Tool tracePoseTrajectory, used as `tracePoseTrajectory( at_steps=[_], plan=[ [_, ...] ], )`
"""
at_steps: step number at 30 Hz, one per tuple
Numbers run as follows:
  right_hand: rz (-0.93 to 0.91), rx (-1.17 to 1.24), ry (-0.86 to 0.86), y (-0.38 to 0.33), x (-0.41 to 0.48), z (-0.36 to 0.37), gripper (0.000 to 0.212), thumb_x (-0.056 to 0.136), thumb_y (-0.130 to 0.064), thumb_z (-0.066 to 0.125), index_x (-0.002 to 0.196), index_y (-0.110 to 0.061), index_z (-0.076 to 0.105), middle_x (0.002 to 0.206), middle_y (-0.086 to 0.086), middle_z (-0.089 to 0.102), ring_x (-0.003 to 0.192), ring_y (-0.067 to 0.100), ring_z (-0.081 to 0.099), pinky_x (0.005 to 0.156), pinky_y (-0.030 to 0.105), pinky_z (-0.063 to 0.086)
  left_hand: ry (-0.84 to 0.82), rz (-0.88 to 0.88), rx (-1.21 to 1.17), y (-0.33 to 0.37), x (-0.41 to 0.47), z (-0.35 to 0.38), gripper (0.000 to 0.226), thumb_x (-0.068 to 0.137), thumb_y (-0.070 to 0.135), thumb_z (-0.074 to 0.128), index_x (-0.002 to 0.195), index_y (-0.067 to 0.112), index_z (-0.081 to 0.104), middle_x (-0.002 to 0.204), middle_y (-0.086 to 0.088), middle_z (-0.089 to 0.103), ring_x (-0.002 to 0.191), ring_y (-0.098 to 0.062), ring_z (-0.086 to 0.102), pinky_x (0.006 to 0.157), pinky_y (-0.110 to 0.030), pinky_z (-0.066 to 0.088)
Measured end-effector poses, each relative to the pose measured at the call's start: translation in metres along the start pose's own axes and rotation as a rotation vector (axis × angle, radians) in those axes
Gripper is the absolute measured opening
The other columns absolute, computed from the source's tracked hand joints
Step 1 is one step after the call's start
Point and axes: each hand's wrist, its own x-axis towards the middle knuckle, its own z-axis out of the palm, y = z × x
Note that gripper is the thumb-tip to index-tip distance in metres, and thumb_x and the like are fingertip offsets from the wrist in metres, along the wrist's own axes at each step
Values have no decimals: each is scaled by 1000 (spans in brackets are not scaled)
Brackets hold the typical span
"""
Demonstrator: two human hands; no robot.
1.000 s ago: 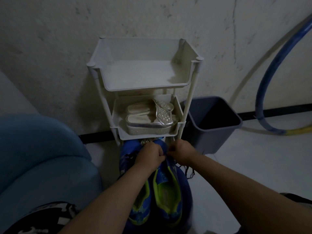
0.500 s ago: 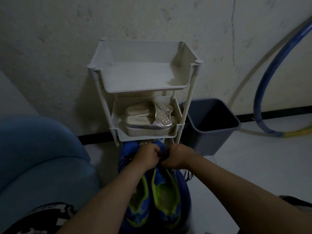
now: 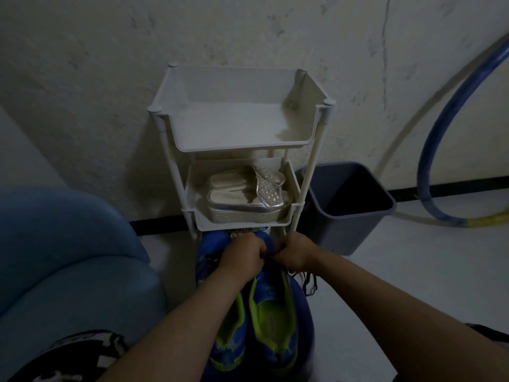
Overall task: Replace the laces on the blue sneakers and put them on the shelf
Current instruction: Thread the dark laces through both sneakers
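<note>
Gripping with curled fingers, left hand (image 3: pixel 243 257) and right hand (image 3: pixel 296 255) meet knuckle to knuckle over the sneakers (image 3: pixel 272 312), just before the foot of the shelf (image 3: pixel 242 146). Right hand clamps the black lace (image 3: pixel 309 285), loops hanging below its wrist; what the left holds is hidden. A second ago the hands were slightly apart; sneakers unmoved.

Sandals (image 3: pixel 242 199) on the shelf's (image 3: pixel 242 146) middle tier; bin (image 3: pixel 355 232) at its 3 o'clock, sneakers (image 3: pixel 272 312) at 6, sofa (image 3: pixel 68 257) at 8.
</note>
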Motion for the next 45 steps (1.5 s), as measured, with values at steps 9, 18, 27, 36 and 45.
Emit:
tracePoseTrajectory(
  at_steps=[9, 18, 27, 36, 45],
  plan=[
    [-8, 56, 0, 0, 0, 1, 11, 77, -16, 67, 79, -6, 71, 84, 12, 73, 85, 23, 71, 80, 34, 59, -19, 58, 82, 3, -2, -3, 17, 77, 19, 66, 62, 15, 59, 72, -3, 61, 70, -19, 59, 57, -27, 40],
    [-50, -67, -7, 0, -8, 1, 27, 82, -25, 67, 109, -18, 68, 107, 2, 69, 97, 16, 65, 88, 34, 56, -104, 50, -63, -11, 6, -19, 20, 82, 15, 71, 64, 20, 66, 92, 4, 61, 78, -8, 60, 72, -27, 51],
    [-218, -338, 171, -8, -11, 14, 20, 92, -36, 59, 110, -33, 69, 118, 0, 60, 105, 19, 61, 91, 38, 51, -177, 7, -154, -20, 4, -27, 14, 86, 18, 65, 78, 10, 74, 81, -2, 71, 71, -9, 65, 67, -29, 56],
    [-282, 329, 214, -30, -11, -1, 10, 85, -12, 74, 75, -14, 73, 78, -3, 71, 73, 5, 65, 79, 28, 54, -270, -160, -485, -25, -3, -30, 45, 82, 0, 71, 119, 21, 56, 94, 3, 67, 79, -17, 67, 66, -37, 59],
    [-390, 751, 238, -57, -23, -23, 16, 85, 2, 71, 100, 4, 71, 95, 22, 71, 83, 18, 67, 80, 29, 58, -197, -124, -492, -7, -1, -46, 12, 94, 33, 62, 90, 22, 67, 83, -5, 73, 71, -21, 71, 64, -35, 56]
  ],
)
